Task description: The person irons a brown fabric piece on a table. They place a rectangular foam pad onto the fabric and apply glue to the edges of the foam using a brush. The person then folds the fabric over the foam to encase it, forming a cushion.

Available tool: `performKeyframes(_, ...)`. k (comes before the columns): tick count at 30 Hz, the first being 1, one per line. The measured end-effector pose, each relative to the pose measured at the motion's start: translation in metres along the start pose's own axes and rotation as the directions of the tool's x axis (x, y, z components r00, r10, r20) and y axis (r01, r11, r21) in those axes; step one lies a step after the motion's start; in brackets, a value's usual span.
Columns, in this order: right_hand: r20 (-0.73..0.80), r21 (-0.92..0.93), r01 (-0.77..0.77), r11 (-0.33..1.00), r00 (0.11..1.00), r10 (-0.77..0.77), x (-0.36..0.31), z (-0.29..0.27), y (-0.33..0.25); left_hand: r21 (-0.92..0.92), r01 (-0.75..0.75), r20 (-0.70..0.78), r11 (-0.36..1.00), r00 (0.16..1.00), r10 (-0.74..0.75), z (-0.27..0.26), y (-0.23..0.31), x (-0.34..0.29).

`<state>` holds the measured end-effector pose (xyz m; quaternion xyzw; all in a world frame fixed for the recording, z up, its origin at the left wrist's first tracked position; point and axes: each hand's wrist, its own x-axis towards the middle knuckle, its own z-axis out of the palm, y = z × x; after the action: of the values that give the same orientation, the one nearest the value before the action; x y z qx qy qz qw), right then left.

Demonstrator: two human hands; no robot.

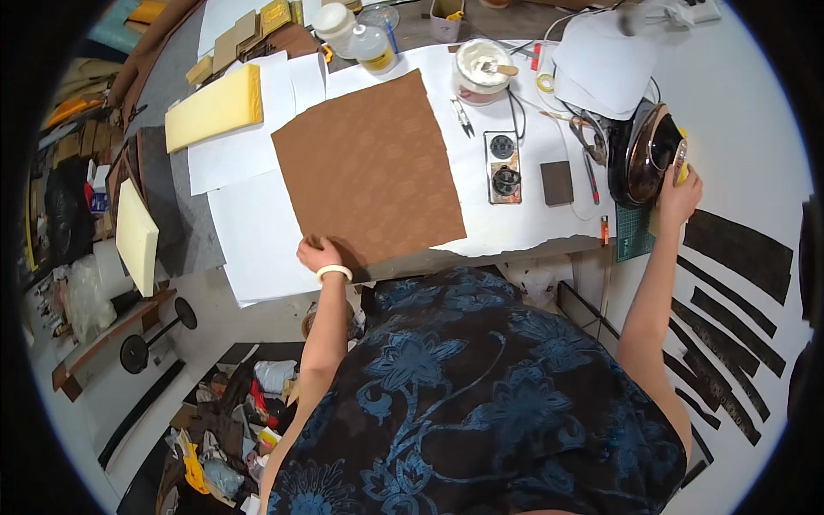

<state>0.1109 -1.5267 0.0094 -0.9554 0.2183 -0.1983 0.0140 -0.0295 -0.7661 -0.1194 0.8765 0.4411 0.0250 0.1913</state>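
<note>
A square brown sheet (373, 167), leather or cloth with a faint pattern, lies flat on white paper. My left hand (320, 255), with a pale bangle at its wrist, rests at the sheet's near left corner. Its fingers are slightly bent and apart, touching the edge. Over on the far right stands a dark clothes iron (644, 159) with a glossy brown side. My right hand (681, 197) reaches out to it, fingers closed around the part at its right side. The palm side of this hand is hidden.
A tub of white paste (482, 70) with a stick stands behind the sheet, near a clear bottle (372, 49). Snips (463, 118), a small two-dial device (503, 167) and a dark square block (557, 184) lie to its right. Yellow foam (215, 107) is at left.
</note>
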Motion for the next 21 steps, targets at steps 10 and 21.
performKeyframes(10, 0.135, 0.867, 0.365, 0.34, 0.486, -0.864, -0.164, 0.036, -0.458, -0.206, 0.25, 0.104, 0.946, 0.967, -0.233, 0.011, -0.077, 0.015)
performKeyframes(21, -0.025, 0.39, 0.697, -0.602, -0.645, -0.764, -0.281, 0.121, -0.769, -0.57, -0.38, 0.116, 0.729, 0.84, 0.529, -0.098, -0.036, 0.026)
